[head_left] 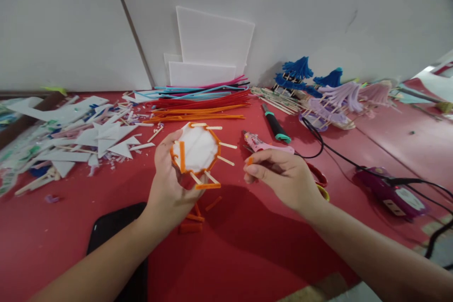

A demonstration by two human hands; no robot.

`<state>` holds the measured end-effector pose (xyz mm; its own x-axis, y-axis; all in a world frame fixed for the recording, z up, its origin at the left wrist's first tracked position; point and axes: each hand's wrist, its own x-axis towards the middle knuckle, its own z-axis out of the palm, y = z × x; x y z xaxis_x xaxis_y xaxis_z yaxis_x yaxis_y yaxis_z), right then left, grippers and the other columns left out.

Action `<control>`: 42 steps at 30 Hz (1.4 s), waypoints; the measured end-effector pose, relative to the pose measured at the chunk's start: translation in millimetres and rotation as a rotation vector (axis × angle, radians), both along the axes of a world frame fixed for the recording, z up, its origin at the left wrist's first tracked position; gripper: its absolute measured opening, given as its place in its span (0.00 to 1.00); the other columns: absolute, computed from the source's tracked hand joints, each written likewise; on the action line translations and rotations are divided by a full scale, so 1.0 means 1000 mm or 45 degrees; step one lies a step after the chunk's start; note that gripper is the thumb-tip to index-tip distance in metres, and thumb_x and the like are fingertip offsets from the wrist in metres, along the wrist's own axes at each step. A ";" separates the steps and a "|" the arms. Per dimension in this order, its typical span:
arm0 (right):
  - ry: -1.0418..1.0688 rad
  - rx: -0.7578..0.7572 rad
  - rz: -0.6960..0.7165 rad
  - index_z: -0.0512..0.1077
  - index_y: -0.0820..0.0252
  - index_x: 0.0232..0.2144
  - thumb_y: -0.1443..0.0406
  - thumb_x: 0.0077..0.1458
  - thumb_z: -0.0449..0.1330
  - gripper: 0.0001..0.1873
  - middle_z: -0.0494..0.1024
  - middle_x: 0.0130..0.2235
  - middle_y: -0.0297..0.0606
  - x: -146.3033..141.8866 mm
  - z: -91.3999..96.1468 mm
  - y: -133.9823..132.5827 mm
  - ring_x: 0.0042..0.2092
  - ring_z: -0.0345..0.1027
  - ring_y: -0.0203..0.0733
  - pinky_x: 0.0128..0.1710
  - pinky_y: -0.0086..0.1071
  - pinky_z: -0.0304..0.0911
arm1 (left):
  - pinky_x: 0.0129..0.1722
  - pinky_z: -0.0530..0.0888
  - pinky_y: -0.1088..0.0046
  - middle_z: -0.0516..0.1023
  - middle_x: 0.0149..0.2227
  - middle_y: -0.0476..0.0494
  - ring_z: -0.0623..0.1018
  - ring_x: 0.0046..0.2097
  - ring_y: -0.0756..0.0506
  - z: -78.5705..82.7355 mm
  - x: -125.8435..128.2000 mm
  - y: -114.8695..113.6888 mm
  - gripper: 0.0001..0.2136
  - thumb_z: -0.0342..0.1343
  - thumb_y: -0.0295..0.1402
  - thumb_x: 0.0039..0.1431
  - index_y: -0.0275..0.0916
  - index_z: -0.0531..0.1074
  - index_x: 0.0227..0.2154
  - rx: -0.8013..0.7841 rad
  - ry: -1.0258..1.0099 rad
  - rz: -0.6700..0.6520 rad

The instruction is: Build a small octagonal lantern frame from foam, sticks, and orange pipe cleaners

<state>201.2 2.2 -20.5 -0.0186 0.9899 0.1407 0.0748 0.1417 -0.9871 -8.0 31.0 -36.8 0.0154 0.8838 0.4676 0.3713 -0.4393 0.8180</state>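
Note:
My left hand (168, 165) is closed around a small craft piece (198, 148), a white rounded disc edged with orange pipe cleaner. Several short wooden sticks stand out from its rim, and orange strips join some of the stick ends. To the right of it, my right hand (279, 174) pinches a small bit of orange pipe cleaner (250, 161) between thumb and fingertips, apart from the craft piece. Below the left hand, several cut orange pipe cleaner pieces (191, 228) lie on the red table. Behind the right hand rests a pink glue gun (264, 142).
Long pipe cleaners (201, 101) lie along the back, before white boards (212, 37). Paper scraps (102, 137) cover the left side. A utility knife (276, 125), blue and lilac pagoda-like models (297, 75), a purple power strip (392, 193) with cables, and a black phone (116, 226) are around.

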 end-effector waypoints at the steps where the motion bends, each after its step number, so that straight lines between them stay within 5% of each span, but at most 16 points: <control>1: 0.110 -0.074 0.005 0.74 0.60 0.29 0.63 0.47 0.67 0.07 0.78 0.25 0.33 0.000 0.000 0.000 0.26 0.75 0.36 0.30 0.31 0.75 | 0.60 0.62 0.51 0.62 0.55 0.41 0.63 0.60 0.35 -0.002 -0.001 0.000 0.26 0.64 0.28 0.40 0.44 0.66 0.45 0.026 0.065 -0.019; 5: 0.417 -0.258 0.078 0.74 0.61 0.29 0.61 0.47 0.67 0.09 0.79 0.26 0.33 -0.003 -0.001 0.001 0.29 0.77 0.37 0.29 0.30 0.76 | 0.52 0.72 0.57 0.58 0.56 0.38 0.68 0.55 0.36 -0.007 -0.001 -0.002 0.35 0.62 0.26 0.43 0.45 0.55 0.55 -0.006 0.056 -0.094; 9: 0.522 -0.351 0.123 0.73 0.62 0.26 0.61 0.47 0.67 0.10 0.77 0.21 0.32 -0.007 -0.001 0.000 0.23 0.74 0.35 0.19 0.25 0.71 | 0.52 0.71 0.58 0.59 0.55 0.37 0.70 0.53 0.36 -0.005 0.001 -0.003 0.30 0.62 0.25 0.43 0.43 0.59 0.51 0.009 0.074 -0.105; 18: 0.191 -0.077 -0.005 0.71 0.61 0.22 0.62 0.50 0.65 0.11 0.71 0.15 0.28 -0.007 0.000 -0.005 0.16 0.64 0.29 0.18 0.24 0.60 | 0.54 0.69 0.57 0.62 0.52 0.38 0.70 0.53 0.37 -0.003 0.002 -0.003 0.30 0.61 0.25 0.42 0.41 0.58 0.50 0.009 0.147 -0.068; 23: -0.002 -0.122 -0.039 0.69 0.61 0.22 0.58 0.50 0.63 0.14 0.65 0.12 0.26 -0.010 0.004 -0.007 0.15 0.56 0.28 0.15 0.23 0.52 | 0.50 0.72 0.60 0.62 0.53 0.36 0.72 0.50 0.38 -0.002 0.002 -0.003 0.24 0.60 0.26 0.43 0.39 0.61 0.46 0.072 0.302 -0.057; 35: -0.039 -0.105 -0.094 0.66 0.60 0.21 0.58 0.52 0.61 0.15 0.63 0.13 0.25 -0.011 0.003 -0.008 0.15 0.54 0.27 0.15 0.23 0.51 | 0.50 0.72 0.58 0.65 0.47 0.40 0.72 0.48 0.39 -0.005 0.002 -0.003 0.31 0.59 0.28 0.46 0.41 0.54 0.54 0.078 0.327 -0.092; 42: -0.072 -0.116 -0.108 0.66 0.60 0.20 0.58 0.52 0.61 0.15 0.63 0.12 0.25 -0.013 0.004 -0.009 0.15 0.53 0.26 0.15 0.22 0.50 | 0.49 0.72 0.58 0.61 0.52 0.38 0.72 0.47 0.39 -0.002 0.003 -0.002 0.33 0.60 0.28 0.43 0.41 0.55 0.54 0.171 0.412 0.013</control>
